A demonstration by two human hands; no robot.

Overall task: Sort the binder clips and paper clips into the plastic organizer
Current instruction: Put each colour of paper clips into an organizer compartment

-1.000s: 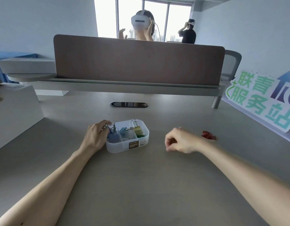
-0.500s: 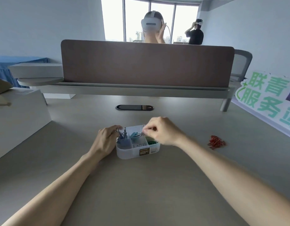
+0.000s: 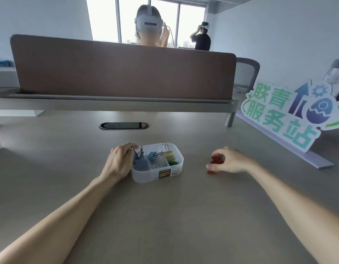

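Observation:
A clear plastic organizer [image 3: 145, 175] sits on the desk ahead of me. Its compartments hold blue binder clips [image 3: 141, 162], a yellow-green binder clip [image 3: 169, 154], white paper clips [image 3: 158, 166] and green paper clips [image 3: 173, 163]. My left hand [image 3: 119, 161] grips the organizer's left end, fingers curled over its rim. To the right of the box, my right hand [image 3: 228, 161] pinches a bunch of red paper clips [image 3: 215, 160] just above the desk. A few more red clips [image 3: 210, 172] lie under it.
A brown divider panel [image 3: 123, 71] closes off the back of the desk, with an oval cable port [image 3: 123, 125] in front of it. A standing sign [image 3: 290, 119] runs along the right side. Two people wearing headsets are behind the divider.
My right hand left the organizer, moved right to the red paper clips and closed its fingers on them. My left hand stayed on the box.

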